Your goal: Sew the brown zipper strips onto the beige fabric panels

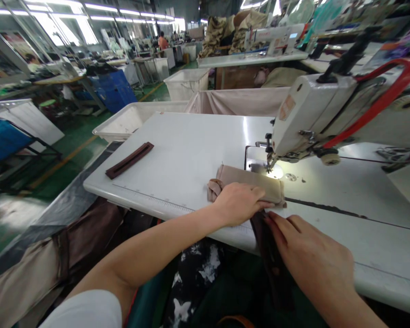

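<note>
A folded beige fabric piece lies on the white sewing table, just in front of the needle and presser foot. My left hand rests over its near edge, fingers pressed together on the cloth. Dark brown fabric hangs down over the table's front edge. My right hand pinches this brown fabric near its top, close to my left fingertips. The sewing machine head, with a red band, stands at the right; its lamp lights the metal plate. At the table's left lies a dark brown strip with a slot.
Brown and beige cloth hangs at the lower left. Behind the table stand white bins and a pink-beige draped cloth. Another sewing machine is farther back. A person in orange is far off.
</note>
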